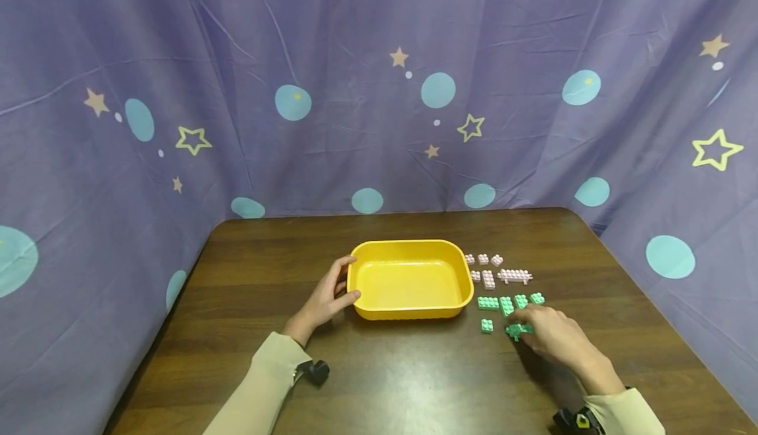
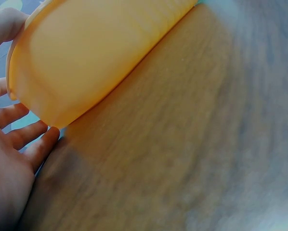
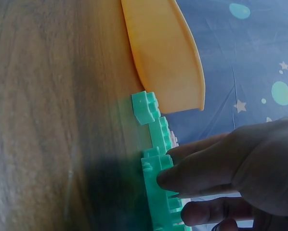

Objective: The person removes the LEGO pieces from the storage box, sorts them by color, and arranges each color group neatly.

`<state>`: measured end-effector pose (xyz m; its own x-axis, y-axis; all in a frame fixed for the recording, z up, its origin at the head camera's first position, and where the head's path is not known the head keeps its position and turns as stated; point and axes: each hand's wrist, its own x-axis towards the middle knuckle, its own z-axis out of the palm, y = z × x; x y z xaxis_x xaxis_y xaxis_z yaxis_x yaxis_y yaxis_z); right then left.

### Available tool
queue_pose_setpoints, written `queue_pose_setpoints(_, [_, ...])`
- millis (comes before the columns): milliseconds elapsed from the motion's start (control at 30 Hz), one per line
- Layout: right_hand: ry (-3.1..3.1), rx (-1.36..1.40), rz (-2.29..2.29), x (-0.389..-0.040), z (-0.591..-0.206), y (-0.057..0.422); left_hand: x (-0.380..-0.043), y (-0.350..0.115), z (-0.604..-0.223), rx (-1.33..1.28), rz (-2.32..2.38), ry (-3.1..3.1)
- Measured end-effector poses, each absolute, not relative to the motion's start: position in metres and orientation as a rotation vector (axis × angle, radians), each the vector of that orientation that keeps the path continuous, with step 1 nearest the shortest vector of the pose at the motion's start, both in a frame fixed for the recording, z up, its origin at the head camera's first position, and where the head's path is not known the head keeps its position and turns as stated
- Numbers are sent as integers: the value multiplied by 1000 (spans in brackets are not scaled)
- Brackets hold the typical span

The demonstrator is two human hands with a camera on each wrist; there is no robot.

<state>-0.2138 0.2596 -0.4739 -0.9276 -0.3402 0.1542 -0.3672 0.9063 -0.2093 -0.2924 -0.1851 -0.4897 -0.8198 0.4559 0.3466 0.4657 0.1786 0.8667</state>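
Observation:
A yellow plastic tray (image 1: pixel 410 312) sits on the table. My left hand (image 1: pixel 324 298) holds its left end, thumb and index finger at the rim; in the left wrist view, other fingertips touch the outer wall (image 2: pixel 81 62). My right hand (image 1: pixel 553 336) is over the green bricks at the tray's right. Its fingers pinch a long green toy brick with side pegs (image 1: pixel 516 331), also a long green piece (image 3: pixel 157 192) in the right wrist view. Left of it lies a small green brick (image 1: pixel 487 326). The hand partly hides the held brick.
Behind the held brick is a row of green bricks (image 1: pixel 488 303). Farther back lie several pink bricks (image 1: pixel 488 280), including a long pegged one (image 1: pixel 515 276). The wooden table (image 1: pixel 403 369) meets a purple patterned curtain (image 1: pixel 355 158) at its back and sides.

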Motion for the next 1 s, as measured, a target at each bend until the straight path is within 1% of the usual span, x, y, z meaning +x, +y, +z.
queue_pose_setpoints(367, [-2895,580,398,-215,-483,260,-293,-188,-491,-953,-1773,-2395])
queue_pose_setpoints(700, [-2925,568,393,-215,-482,260,-292,-187,-495,-935,-1773,-2393])
queue_pose_setpoints(867, [-2920,587,393,-219,-464,262,-292,-187,-496,-949,-1785,-2381])
queue_pose_setpoints(1000, [-2855,620,367,-235,-440,262,-293,-187,-497,-958,-1775,-2372])
